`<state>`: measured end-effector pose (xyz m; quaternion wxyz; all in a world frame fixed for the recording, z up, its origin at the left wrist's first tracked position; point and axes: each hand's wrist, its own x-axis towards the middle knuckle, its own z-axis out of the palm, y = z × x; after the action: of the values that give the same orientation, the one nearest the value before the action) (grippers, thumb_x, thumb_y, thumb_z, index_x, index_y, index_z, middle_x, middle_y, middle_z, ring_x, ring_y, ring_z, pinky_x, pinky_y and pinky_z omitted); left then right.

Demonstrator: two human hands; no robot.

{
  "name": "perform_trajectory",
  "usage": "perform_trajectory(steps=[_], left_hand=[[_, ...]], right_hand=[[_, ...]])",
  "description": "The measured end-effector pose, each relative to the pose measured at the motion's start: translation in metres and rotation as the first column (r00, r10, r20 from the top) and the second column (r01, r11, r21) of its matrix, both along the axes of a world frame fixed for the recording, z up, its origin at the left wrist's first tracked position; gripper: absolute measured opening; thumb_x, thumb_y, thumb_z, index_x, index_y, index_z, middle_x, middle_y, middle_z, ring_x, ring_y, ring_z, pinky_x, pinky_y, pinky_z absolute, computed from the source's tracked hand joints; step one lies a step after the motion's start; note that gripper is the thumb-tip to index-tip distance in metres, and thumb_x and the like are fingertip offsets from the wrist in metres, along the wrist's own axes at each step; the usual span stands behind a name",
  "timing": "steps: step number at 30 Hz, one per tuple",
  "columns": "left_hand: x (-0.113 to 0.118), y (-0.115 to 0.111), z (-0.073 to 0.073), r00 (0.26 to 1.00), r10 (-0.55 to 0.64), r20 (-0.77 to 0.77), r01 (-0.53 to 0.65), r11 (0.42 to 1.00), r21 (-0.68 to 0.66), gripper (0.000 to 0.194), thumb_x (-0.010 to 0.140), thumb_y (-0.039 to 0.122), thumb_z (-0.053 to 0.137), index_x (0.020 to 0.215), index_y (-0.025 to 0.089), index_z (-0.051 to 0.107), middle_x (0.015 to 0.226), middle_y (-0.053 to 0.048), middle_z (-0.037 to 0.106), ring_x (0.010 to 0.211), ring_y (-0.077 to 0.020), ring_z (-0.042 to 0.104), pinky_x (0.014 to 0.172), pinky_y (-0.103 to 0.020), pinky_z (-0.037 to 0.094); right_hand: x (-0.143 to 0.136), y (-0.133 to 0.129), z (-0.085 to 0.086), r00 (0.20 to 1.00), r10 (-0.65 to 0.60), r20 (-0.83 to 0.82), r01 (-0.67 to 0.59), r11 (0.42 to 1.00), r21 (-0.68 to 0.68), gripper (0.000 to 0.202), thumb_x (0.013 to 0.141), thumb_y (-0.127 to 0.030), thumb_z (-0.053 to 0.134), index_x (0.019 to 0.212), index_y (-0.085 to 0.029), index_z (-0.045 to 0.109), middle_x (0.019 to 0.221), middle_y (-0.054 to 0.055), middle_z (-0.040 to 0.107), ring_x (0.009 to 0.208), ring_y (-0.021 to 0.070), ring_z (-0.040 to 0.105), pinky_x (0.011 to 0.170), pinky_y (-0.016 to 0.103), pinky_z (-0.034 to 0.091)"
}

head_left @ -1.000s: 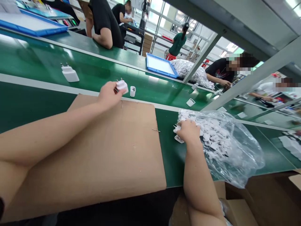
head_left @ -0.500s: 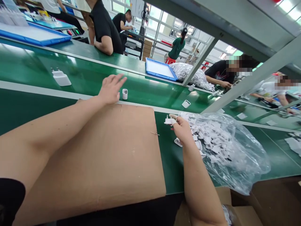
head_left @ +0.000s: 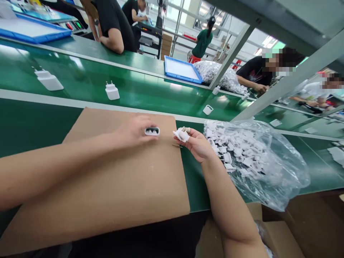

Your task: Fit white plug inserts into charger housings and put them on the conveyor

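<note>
Above the brown cardboard sheet [head_left: 134, 179], my left hand [head_left: 135, 129] grips a white charger housing [head_left: 152, 131], its open end with a dark inside turned to the right. Facing it across a small gap, my right hand [head_left: 195, 141] is closed on white plug covers [head_left: 182, 134]; how many is hard to tell. A thin metal pin [head_left: 176, 145] lies at the cardboard's right edge, just below the right fingers. A clear plastic bag [head_left: 285, 172] full of loose white plug covers [head_left: 244, 147] lies to the right of my right hand.
On the green conveyor belt [head_left: 88, 84] lie white chargers with pins [head_left: 112, 91] and an open housing [head_left: 208, 109]. Blue-rimmed trays [head_left: 182, 70] stand beyond it. A slanted metal post [head_left: 285, 84] crosses at right. Cardboard boxes [head_left: 285, 240] sit below the table edge. Several people work across the line.
My left hand has come back from the belt and now holds a housing. My right hand has moved left over the cardboard edge with its plug covers. Chargers on the belt have shifted left.
</note>
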<state>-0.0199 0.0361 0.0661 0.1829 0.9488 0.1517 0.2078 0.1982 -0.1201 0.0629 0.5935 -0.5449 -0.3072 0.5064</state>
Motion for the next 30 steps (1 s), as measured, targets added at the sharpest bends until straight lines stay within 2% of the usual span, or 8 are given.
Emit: perform_trajectory(steps=[3,6,9,15,20,24,27,30], left_hand=[[-0.005,-0.043,-0.017,0.992,-0.109,0.059,0.109,0.994,0.002,0.026,0.096,0.042,0.060,0.103,0.019,0.069,0.094,-0.005,0.068,0.085,-0.0194,0.062,0.070,-0.029,0.044],[-0.006,-0.059,-0.031,0.987,-0.129,0.098,0.124,0.991,0.052,0.022,0.098,0.037,0.058,0.105,0.018,0.068,0.091,-0.005,0.067,0.080,-0.0189,0.060,0.066,-0.030,0.043],[-0.006,-0.059,-0.039,0.984,-0.121,0.131,0.115,0.992,0.051,0.022,0.098,0.036,0.060,0.108,0.018,0.066,0.093,-0.006,0.067,0.081,-0.0200,0.060,0.068,-0.031,0.045],[-0.006,-0.054,-0.046,0.985,-0.080,0.151,0.115,0.963,-0.243,0.026,0.091,0.039,0.069,0.106,0.018,0.068,0.089,-0.005,0.067,0.084,-0.0204,0.062,0.073,-0.031,0.050],[-0.005,-0.052,-0.047,0.977,-0.080,0.200,0.143,0.934,-0.328,0.029,0.085,0.037,0.075,0.107,0.020,0.067,0.096,-0.005,0.069,0.089,-0.0203,0.063,0.076,-0.032,0.051],[-0.006,-0.054,-0.044,0.972,-0.091,0.218,0.165,0.921,-0.353,0.025,0.087,0.032,0.070,0.109,0.020,0.067,0.096,-0.006,0.069,0.088,-0.0205,0.063,0.075,-0.033,0.050],[-0.006,-0.055,-0.043,0.968,-0.111,0.223,0.186,0.917,-0.352,0.021,0.088,0.031,0.068,0.106,0.019,0.068,0.094,-0.006,0.069,0.087,-0.0201,0.062,0.075,-0.033,0.050],[-0.005,-0.054,-0.044,0.961,-0.107,0.255,0.195,0.916,-0.352,0.019,0.087,0.031,0.070,0.102,0.019,0.068,0.092,-0.005,0.070,0.085,-0.0191,0.063,0.075,-0.032,0.050]], right_hand=[[-0.011,-0.002,0.003,0.990,0.018,0.142,-0.023,0.999,0.030,0.037,0.059,-0.036,0.093,0.086,-0.020,0.074,0.088,0.002,0.073,0.077,0.0139,0.062,0.071,0.028,0.052],[-0.020,-0.004,0.003,0.978,0.035,0.205,-0.043,0.998,0.034,0.039,0.056,-0.035,0.094,0.087,-0.021,0.075,0.089,0.003,0.074,0.079,0.0156,0.064,0.071,0.029,0.053],[-0.027,-0.006,0.002,0.974,0.071,0.213,-0.071,0.997,-0.006,0.046,0.055,-0.035,0.095,0.095,-0.021,0.077,0.090,0.003,0.075,0.084,0.0171,0.067,0.080,0.033,0.056],[-0.038,-0.009,0.004,0.949,0.044,0.314,-0.047,0.999,0.000,0.036,0.062,-0.037,0.092,0.090,-0.021,0.077,0.089,0.003,0.074,0.075,0.0146,0.062,0.071,0.030,0.054],[-0.036,-0.008,0.005,0.993,0.072,0.090,-0.070,0.997,-0.019,0.038,0.062,-0.033,0.091,0.097,-0.024,0.076,0.083,0.000,0.071,0.067,0.0112,0.058,0.061,0.025,0.049],[-0.032,-0.008,0.006,0.992,0.127,-0.008,-0.128,0.989,-0.080,0.039,0.062,-0.036,0.090,0.096,-0.024,0.076,0.080,-0.001,0.070,0.063,0.0107,0.057,0.062,0.026,0.051],[-0.032,-0.008,0.008,0.992,0.113,0.057,-0.110,0.992,-0.057,0.039,0.062,-0.041,0.090,0.093,-0.023,0.075,0.082,0.001,0.070,0.068,0.0132,0.060,0.070,0.030,0.054],[-0.036,-0.010,0.009,0.976,0.080,0.203,-0.090,0.995,0.041,0.031,0.070,-0.045,0.085,0.085,-0.022,0.071,0.086,0.002,0.069,0.072,0.0149,0.062,0.075,0.034,0.054]])
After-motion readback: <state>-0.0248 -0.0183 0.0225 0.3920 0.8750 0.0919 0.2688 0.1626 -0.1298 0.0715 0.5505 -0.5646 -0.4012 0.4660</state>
